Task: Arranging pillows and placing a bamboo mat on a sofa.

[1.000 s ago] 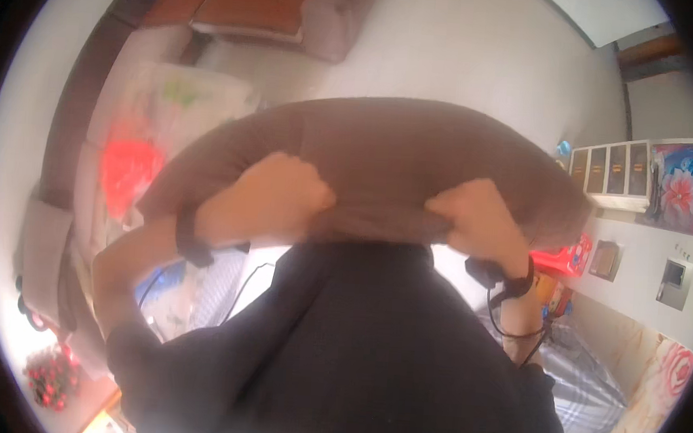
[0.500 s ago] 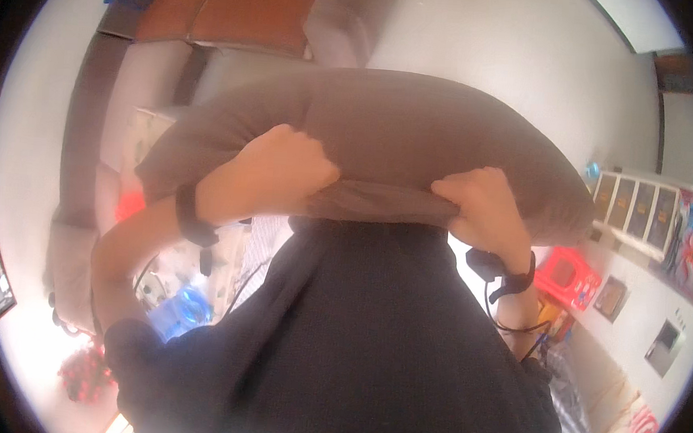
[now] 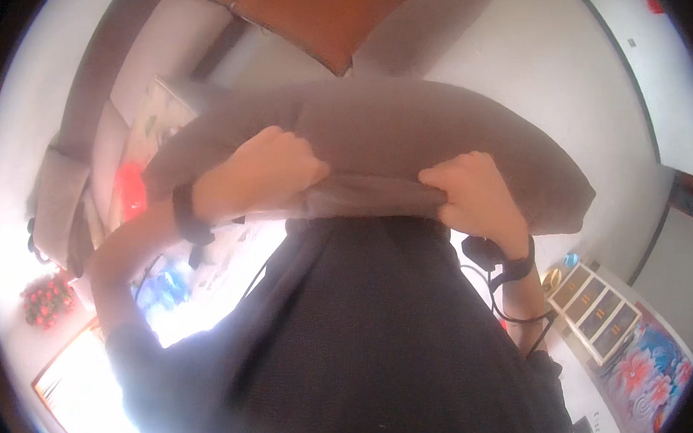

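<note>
A large, plump grey-brown cushion (image 3: 415, 133) spans the middle of the view, held up in front of my dark top. My left hand (image 3: 266, 168) is a closed fist on its near edge, left of the middle. On the same edge farther right, my right hand (image 3: 479, 193) is closed too, gripping the fabric. Between both fists a loose fold of cloth (image 3: 375, 198) sags along the edge. The fingertips are hidden in the fabric. Each wrist wears a dark band, and a thin black cable hangs by the right one.
Beyond the cushion stands a sofa with orange-brown panels (image 3: 311, 16). At the right are a small cabinet (image 3: 595, 311) with several doors and a colourful floral panel (image 3: 650, 370). Red flowers (image 3: 48, 301), a red item (image 3: 132, 187) and a blue item (image 3: 163, 289) appear at the left.
The room has swung round in view; the cabinet now sits lower and the sofa farther right. Both hands keep their grip on the cushion, with the right fist slightly closer to the left.
</note>
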Demonstrator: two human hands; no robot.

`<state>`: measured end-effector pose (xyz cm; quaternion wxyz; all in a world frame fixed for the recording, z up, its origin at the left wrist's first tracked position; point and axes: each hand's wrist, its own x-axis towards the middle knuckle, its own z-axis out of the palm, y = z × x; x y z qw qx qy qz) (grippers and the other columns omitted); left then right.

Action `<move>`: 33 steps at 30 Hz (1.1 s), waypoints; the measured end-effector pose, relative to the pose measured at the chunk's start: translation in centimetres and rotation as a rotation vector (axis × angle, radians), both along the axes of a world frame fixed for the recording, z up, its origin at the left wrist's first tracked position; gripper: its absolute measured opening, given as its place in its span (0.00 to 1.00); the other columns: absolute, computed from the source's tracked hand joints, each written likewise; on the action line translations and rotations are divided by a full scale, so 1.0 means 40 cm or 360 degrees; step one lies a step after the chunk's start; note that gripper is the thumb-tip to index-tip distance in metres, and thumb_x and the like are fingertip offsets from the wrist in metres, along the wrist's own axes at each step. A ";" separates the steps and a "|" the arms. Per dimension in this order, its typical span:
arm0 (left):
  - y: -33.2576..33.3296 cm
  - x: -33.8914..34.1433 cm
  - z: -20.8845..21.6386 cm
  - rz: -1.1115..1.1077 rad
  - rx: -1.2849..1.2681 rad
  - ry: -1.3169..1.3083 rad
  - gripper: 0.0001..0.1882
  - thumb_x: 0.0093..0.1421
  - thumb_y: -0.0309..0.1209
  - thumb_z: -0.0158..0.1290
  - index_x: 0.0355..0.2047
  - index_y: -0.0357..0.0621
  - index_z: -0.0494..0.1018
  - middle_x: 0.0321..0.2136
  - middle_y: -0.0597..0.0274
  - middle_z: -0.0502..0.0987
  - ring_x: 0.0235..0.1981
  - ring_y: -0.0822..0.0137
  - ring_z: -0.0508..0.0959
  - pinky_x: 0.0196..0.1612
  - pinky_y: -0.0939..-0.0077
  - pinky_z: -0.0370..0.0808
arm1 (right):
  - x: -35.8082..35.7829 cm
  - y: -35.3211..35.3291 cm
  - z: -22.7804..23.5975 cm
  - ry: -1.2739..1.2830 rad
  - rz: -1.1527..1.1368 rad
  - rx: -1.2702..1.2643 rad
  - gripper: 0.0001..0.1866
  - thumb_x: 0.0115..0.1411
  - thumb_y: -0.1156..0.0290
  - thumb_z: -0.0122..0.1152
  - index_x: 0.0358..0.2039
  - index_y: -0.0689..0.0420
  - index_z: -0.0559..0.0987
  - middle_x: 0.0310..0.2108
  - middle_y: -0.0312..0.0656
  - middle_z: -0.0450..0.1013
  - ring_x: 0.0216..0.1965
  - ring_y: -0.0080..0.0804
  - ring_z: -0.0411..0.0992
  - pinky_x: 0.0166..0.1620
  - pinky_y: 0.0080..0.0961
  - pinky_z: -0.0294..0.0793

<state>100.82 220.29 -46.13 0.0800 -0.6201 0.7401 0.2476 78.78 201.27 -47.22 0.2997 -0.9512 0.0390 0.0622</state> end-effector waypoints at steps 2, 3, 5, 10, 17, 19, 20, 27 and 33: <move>0.013 0.077 -0.017 0.0058 0.0034 -0.0017 0.08 0.43 0.34 0.57 0.24 0.45 0.74 0.20 0.56 0.76 0.28 0.51 0.78 0.32 0.58 0.71 | 0.097 -0.007 -0.001 0.0043 0.0054 -0.0039 0.08 0.36 0.73 0.57 0.21 0.59 0.75 0.22 0.49 0.74 0.30 0.52 0.73 0.33 0.47 0.70; 0.019 0.120 -0.024 0.0085 -0.0002 0.0012 0.08 0.43 0.33 0.57 0.23 0.45 0.73 0.20 0.56 0.76 0.28 0.52 0.78 0.31 0.58 0.71 | 0.144 -0.008 -0.002 0.0084 0.0091 -0.0066 0.08 0.36 0.73 0.57 0.21 0.59 0.75 0.22 0.49 0.74 0.30 0.52 0.73 0.33 0.46 0.70; 0.039 0.201 -0.029 0.0130 -0.0044 0.0040 0.07 0.43 0.32 0.57 0.23 0.45 0.73 0.20 0.57 0.76 0.28 0.52 0.78 0.30 0.57 0.71 | 0.233 -0.003 -0.005 0.0062 0.0114 -0.0077 0.07 0.36 0.73 0.57 0.21 0.59 0.75 0.21 0.49 0.74 0.29 0.53 0.73 0.33 0.46 0.70; 0.091 0.423 -0.043 0.0206 -0.0151 0.0055 0.06 0.43 0.32 0.56 0.20 0.45 0.71 0.19 0.57 0.76 0.26 0.52 0.77 0.28 0.57 0.70 | 0.466 0.030 -0.007 0.0031 0.0097 -0.0058 0.06 0.36 0.73 0.56 0.19 0.59 0.74 0.19 0.49 0.73 0.28 0.53 0.73 0.31 0.45 0.70; 0.009 0.713 -0.013 0.0188 -0.0271 0.0085 0.06 0.43 0.32 0.56 0.20 0.44 0.71 0.19 0.57 0.75 0.26 0.52 0.77 0.28 0.58 0.71 | 0.740 -0.026 -0.015 -0.0031 -0.0007 0.0020 0.07 0.33 0.75 0.57 0.19 0.59 0.73 0.18 0.49 0.70 0.27 0.52 0.71 0.31 0.43 0.67; -0.002 0.758 0.001 0.0268 -0.0080 0.0128 0.08 0.43 0.32 0.57 0.21 0.43 0.71 0.19 0.56 0.75 0.26 0.52 0.77 0.28 0.58 0.71 | 0.810 -0.061 -0.013 -0.0077 -0.0009 0.0135 0.08 0.31 0.77 0.56 0.18 0.59 0.71 0.17 0.48 0.67 0.25 0.52 0.68 0.28 0.42 0.62; -0.018 0.787 0.002 0.0245 -0.0083 0.0134 0.08 0.43 0.32 0.57 0.21 0.43 0.71 0.19 0.56 0.75 0.26 0.52 0.77 0.28 0.58 0.71 | 0.847 -0.079 -0.015 -0.0073 -0.0032 0.0131 0.08 0.31 0.77 0.56 0.18 0.59 0.71 0.17 0.48 0.67 0.25 0.52 0.68 0.28 0.42 0.62; -0.054 1.001 -0.029 0.0615 0.0006 0.0135 0.11 0.45 0.38 0.59 0.22 0.45 0.75 0.21 0.55 0.77 0.29 0.52 0.79 0.32 0.60 0.73 | 1.144 -0.168 -0.047 0.0002 0.0098 0.0103 0.05 0.33 0.76 0.56 0.17 0.58 0.72 0.19 0.48 0.71 0.28 0.53 0.70 0.32 0.43 0.66; -0.140 1.267 -0.084 0.0702 -0.0152 0.0071 0.11 0.42 0.38 0.58 0.20 0.44 0.74 0.19 0.52 0.75 0.26 0.50 0.78 0.29 0.59 0.73 | 1.454 -0.276 -0.127 -0.0084 0.0125 0.0245 0.06 0.30 0.78 0.54 0.15 0.60 0.68 0.17 0.50 0.67 0.27 0.56 0.66 0.31 0.42 0.63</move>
